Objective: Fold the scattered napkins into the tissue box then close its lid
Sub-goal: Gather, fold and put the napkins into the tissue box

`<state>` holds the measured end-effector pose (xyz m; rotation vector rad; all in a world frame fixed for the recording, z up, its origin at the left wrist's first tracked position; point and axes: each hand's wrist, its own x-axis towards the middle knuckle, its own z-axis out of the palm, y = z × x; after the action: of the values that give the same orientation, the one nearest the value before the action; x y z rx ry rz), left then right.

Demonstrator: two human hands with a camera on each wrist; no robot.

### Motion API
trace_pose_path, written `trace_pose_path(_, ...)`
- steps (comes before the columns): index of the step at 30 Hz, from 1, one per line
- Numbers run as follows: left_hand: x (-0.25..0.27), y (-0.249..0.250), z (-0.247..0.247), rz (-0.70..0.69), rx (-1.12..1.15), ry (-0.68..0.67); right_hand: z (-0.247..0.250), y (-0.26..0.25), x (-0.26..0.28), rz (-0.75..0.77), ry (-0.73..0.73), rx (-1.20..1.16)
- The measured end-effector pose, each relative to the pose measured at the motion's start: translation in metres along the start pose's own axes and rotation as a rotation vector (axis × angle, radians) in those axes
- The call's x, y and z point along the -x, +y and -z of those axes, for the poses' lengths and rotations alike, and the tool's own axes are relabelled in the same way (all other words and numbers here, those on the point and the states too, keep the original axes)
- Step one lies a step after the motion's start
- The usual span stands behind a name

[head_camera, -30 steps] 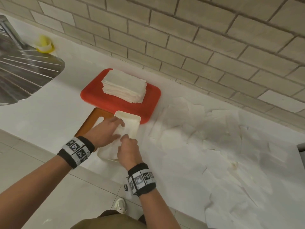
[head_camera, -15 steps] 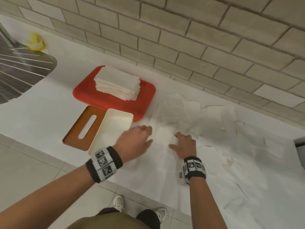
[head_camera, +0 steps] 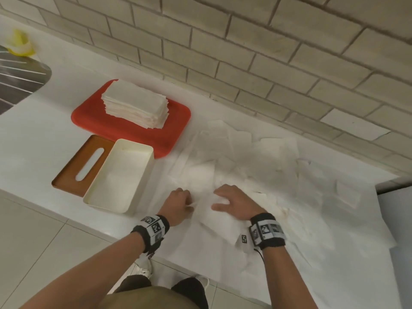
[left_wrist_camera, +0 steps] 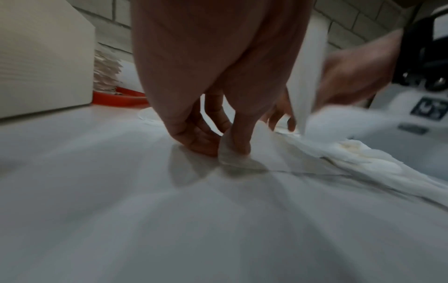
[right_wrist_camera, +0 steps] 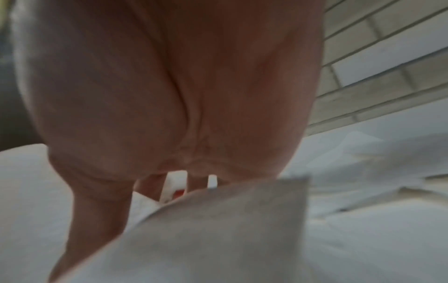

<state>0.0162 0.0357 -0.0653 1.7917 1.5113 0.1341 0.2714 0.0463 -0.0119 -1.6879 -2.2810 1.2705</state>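
The cream tissue box (head_camera: 142,172) stands open on the white counter, with white napkin inside. Its brown slotted lid (head_camera: 73,168) lies flat against the box's left side. Scattered white napkins (head_camera: 256,157) cover the counter to the right. My left hand (head_camera: 189,201) is just right of the box, and in the left wrist view the left hand (left_wrist_camera: 225,151) pinches a napkin corner (left_wrist_camera: 242,162) against the counter. My right hand (head_camera: 219,199) lies beside it with fingers spread on the same napkin (head_camera: 207,212), whose edge (right_wrist_camera: 218,220) stands lifted under the palm.
A red tray (head_camera: 169,134) behind the box carries a stack of folded napkins (head_camera: 136,103). A metal sink drainer (head_camera: 20,81) and a yellow object (head_camera: 20,44) sit at the far left. The brick wall (head_camera: 245,52) runs along the back; the counter's front edge is near my wrists.
Both hands left the tissue box and moved right onto the loose napkins, then drew back toward the counter's front edge. The left fingers closed on a napkin corner.
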Motion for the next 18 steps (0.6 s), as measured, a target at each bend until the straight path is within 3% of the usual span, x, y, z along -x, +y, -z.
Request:
trace_pose_path(3, 0.003, 0.001, 0.005, 0.014, 0.151, 0.02, -0.022, 0.011, -0.02, 0.005, -0.022, 0.2)
trace_pose_path(6, 0.012, 0.003, 0.012, 0.008, 0.266, 0.06, -0.03, 0.009, -0.027, -0.031, 0.018, 0.217)
trace_pose_path(11, 0.032, 0.004, 0.024, 0.037, 0.514, 0.185, -0.027, -0.002, -0.012, 0.0, 0.106, -0.179)
trace_pose_path(15, 0.057, 0.016, 0.051, 0.039, 0.76, 0.209, -0.025, -0.031, 0.006, 0.031, 0.201, -0.328)
trace_pose_path(18, 0.078, 0.032, 0.078, -0.087, 0.715, 0.23, -0.026, -0.065, 0.014, 0.073, 0.276, -0.421)
